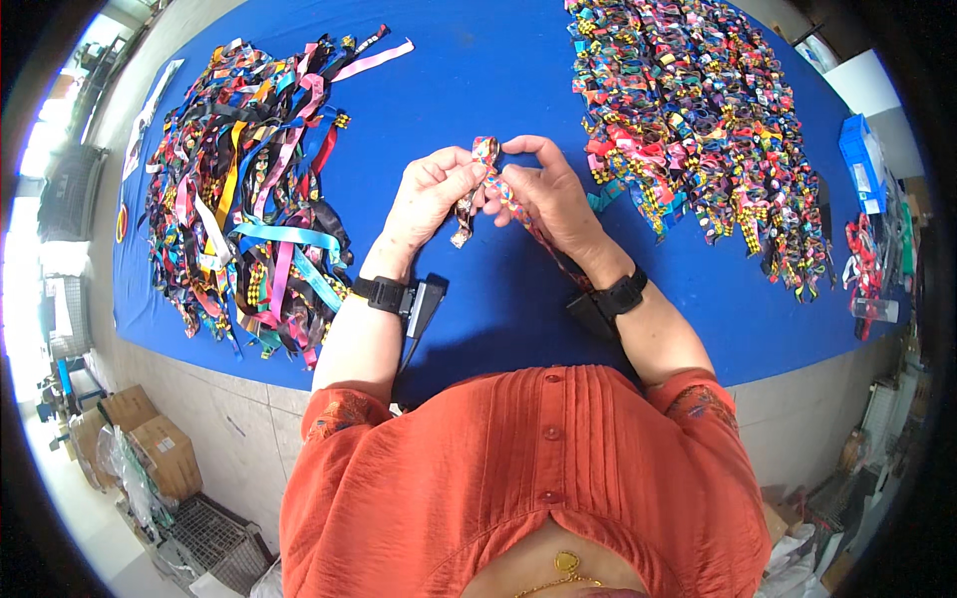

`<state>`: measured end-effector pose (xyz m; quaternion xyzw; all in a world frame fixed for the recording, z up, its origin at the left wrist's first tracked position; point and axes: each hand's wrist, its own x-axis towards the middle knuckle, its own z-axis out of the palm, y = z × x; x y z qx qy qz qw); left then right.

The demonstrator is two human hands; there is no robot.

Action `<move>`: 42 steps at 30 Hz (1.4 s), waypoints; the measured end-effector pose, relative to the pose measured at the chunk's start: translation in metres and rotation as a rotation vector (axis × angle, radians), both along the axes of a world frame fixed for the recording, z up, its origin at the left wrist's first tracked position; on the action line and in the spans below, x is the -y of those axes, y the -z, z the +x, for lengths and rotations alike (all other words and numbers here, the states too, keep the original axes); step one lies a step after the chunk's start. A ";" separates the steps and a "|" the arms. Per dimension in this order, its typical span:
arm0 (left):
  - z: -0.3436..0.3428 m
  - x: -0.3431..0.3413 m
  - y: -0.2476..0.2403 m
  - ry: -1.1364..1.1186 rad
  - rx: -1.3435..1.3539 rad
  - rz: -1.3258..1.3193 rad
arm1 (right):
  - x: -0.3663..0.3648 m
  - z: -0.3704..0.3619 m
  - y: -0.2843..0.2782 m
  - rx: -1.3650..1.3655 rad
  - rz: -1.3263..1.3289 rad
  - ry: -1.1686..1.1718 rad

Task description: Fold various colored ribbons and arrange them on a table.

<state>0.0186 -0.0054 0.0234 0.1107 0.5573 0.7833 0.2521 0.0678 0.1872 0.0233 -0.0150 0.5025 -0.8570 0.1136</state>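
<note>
A narrow, multicoloured patterned ribbon (485,150) is bent into a small loop between my hands, above the blue table. My left hand (431,195) is closed, its thumb and fingers pinching the ribbon below the loop. My right hand (551,195) grips the same ribbon from the other side, thumb against it and index finger raised beside the loop. One short end hangs under the left fingers. The longer tail runs down past the right palm toward the wrist. The fingertips partly hide where the ribbon crosses. Both wrists wear black straps with small devices.
A tangled heap of loose, colourful ribbons (259,189) covers the table's left side. On the right lie dense rows of looped ribbons (698,120). A blue bin (862,164) stands by the right edge. Cardboard boxes (164,456) and a wire crate (214,538) sit on the floor at left.
</note>
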 end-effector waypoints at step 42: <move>-0.010 -0.004 0.007 -0.141 0.040 0.287 | -0.010 0.000 -0.003 -0.027 0.434 -0.154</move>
